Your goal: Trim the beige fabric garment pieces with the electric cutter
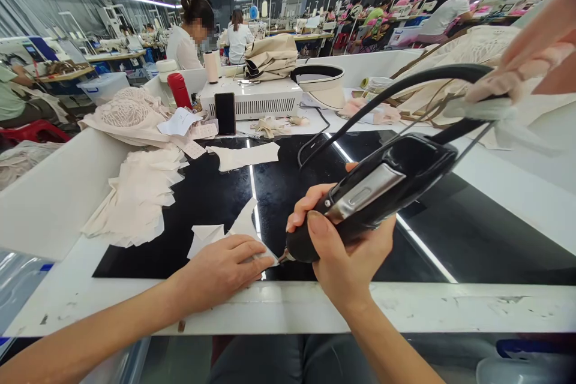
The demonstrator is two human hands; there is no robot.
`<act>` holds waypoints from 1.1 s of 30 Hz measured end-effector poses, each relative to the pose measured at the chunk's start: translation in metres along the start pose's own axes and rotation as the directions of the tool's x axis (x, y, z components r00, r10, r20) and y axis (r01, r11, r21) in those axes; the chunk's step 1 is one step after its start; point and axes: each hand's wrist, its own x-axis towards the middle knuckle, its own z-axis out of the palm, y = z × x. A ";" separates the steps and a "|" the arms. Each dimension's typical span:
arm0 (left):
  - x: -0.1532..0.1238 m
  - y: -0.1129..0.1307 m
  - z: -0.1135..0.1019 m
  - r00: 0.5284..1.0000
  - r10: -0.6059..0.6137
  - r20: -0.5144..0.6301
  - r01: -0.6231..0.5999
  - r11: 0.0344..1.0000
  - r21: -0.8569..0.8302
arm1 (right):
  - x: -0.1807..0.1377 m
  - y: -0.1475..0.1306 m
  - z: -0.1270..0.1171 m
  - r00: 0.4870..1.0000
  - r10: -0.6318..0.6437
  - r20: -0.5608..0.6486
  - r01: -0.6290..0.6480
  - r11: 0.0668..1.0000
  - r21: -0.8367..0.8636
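My left hand (225, 270) lies flat with fingers stretched out, pressing a pale cream fabric piece (225, 231) onto the glossy black work surface (288, 192). My right hand (346, 240) is wrapped round a black hand-held tool (378, 189) with a silver panel and a thick black cable (405, 87). The tool's small metal tip (284, 257) touches the fabric's edge just by my left fingertips.
A stack of cream fabric pieces (139, 198) lies at the left. Another loose piece (245, 156), a dark phone (225, 113), a white machine box (256, 99), a red bottle (179, 90) and heaped lace fabric (130, 111) stand behind. Other people sit at far tables.
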 end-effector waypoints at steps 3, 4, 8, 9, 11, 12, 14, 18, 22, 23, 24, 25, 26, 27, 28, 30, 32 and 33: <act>-0.001 0.000 0.001 1.000 -0.012 0.008 0.012 1.000 -0.015 | -0.001 -0.001 0.001 1.000 0.011 0.003 -0.011 1.000 0.022; -0.001 0.001 0.001 1.000 -0.014 0.006 0.014 1.000 -0.020 | -0.001 -0.001 0.001 1.000 0.018 0.002 -0.018 0.999 0.028; -0.001 0.001 0.000 1.000 -0.023 -0.004 0.023 0.999 -0.037 | 0.002 0.001 0.003 1.000 0.027 -0.012 -0.026 1.000 0.017; -0.001 0.001 -0.001 1.000 -0.025 -0.007 0.025 0.999 -0.038 | 0.003 0.002 0.003 1.000 0.022 -0.018 -0.022 1.000 0.008; -0.001 0.002 -0.002 1.000 -0.029 -0.011 0.028 0.999 -0.038 | 0.006 0.005 0.005 1.000 0.014 -0.022 -0.014 1.000 -0.005; -0.001 0.002 -0.002 0.999 -0.032 -0.012 0.031 0.999 -0.039 | 0.007 0.007 0.005 1.000 0.011 -0.021 -0.011 1.000 -0.008; -0.001 0.002 -0.002 0.999 -0.040 -0.016 0.039 0.999 -0.037 | 0.009 0.010 0.006 1.000 0.009 -0.014 -0.009 1.000 -0.010; -0.001 0.003 -0.003 0.998 -0.053 -0.039 0.051 0.998 -0.035 | 0.009 0.013 0.007 1.000 0.012 0.001 -0.012 1.000 -0.006; 0.000 0.004 -0.005 0.996 -0.064 -0.060 0.061 0.997 -0.057 | 0.007 0.014 0.007 1.000 0.019 0.010 -0.019 1.000 0.022; 0.000 0.004 -0.005 0.996 -0.068 -0.062 0.064 0.996 -0.062 | 0.007 0.014 0.008 1.000 0.021 0.011 -0.022 0.999 0.028; 0.000 0.004 -0.005 0.995 -0.072 -0.062 0.068 0.995 -0.066 | 0.006 0.014 0.008 1.000 0.024 0.013 -0.025 0.999 0.031; 0.000 0.004 -0.005 0.995 -0.077 -0.060 0.072 0.995 -0.070 | 0.006 0.014 0.008 1.000 0.024 0.012 -0.025 0.999 0.035; 0.000 0.004 -0.005 0.995 -0.082 -0.059 0.077 0.994 -0.073 | 0.006 0.013 0.009 1.000 0.024 0.013 -0.025 0.999 0.036; -0.001 0.003 -0.005 0.995 -0.084 -0.060 0.080 0.994 -0.076 | 0.006 0.013 0.009 1.000 0.024 0.011 -0.024 0.999 0.034; -0.001 0.003 -0.004 0.994 -0.088 -0.062 0.083 0.993 -0.080 | 0.006 0.012 0.010 1.000 0.025 0.007 -0.025 0.999 0.030; -0.002 0.002 -0.004 0.993 -0.092 -0.070 0.086 0.993 -0.084 | 0.006 0.012 0.011 1.000 0.031 -0.007 -0.031 0.999 0.020; -0.002 0.002 -0.004 0.993 -0.094 -0.072 0.088 0.993 -0.084 | 0.007 0.012 0.013 0.999 0.035 -0.015 -0.035 0.999 0.023; -0.002 0.002 -0.004 0.993 -0.096 -0.069 0.090 0.993 -0.082 | 0.008 0.013 0.014 0.999 0.034 -0.018 -0.034 0.999 0.029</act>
